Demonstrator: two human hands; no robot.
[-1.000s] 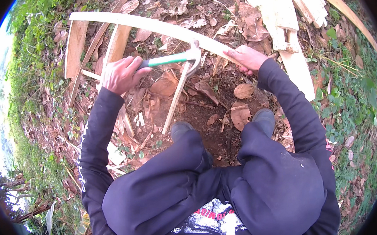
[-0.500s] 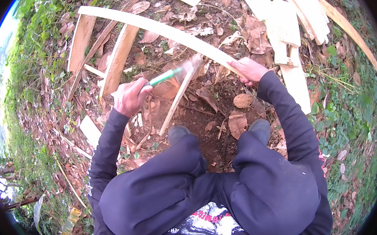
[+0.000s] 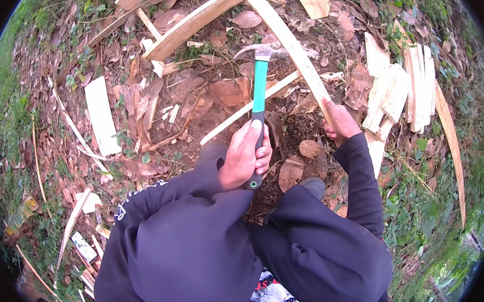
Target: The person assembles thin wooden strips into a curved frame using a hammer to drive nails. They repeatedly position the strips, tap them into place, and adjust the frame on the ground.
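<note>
My left hand (image 3: 244,158) is closed round the black grip of a claw hammer (image 3: 260,86) with a green upper handle. The hammer's head points away from me, its claw to the left, apart from the long strip. In my right hand (image 3: 342,125) is the near end of a long, pale wooden strip (image 3: 294,45), which runs up and left out of view. A thin wooden stick (image 3: 230,122) slants from the ground up to this strip, passing behind the hammer. A wider board (image 3: 197,24) meets the strip farther off, at the upper left.
Several split wooden pieces (image 3: 389,97) lie at the right, beside a long curved strip (image 3: 452,149). A short pale board (image 3: 102,116) rests on the leaf-strewn ground at the left. Wood scraps (image 3: 90,252) lie at the lower left. My bent knees (image 3: 196,243) are close below my hands.
My left hand has drawn the hammer back toward me and turned it upright; it was blurred near the stick. My right hand keeps hold of the strip. The view has shifted.
</note>
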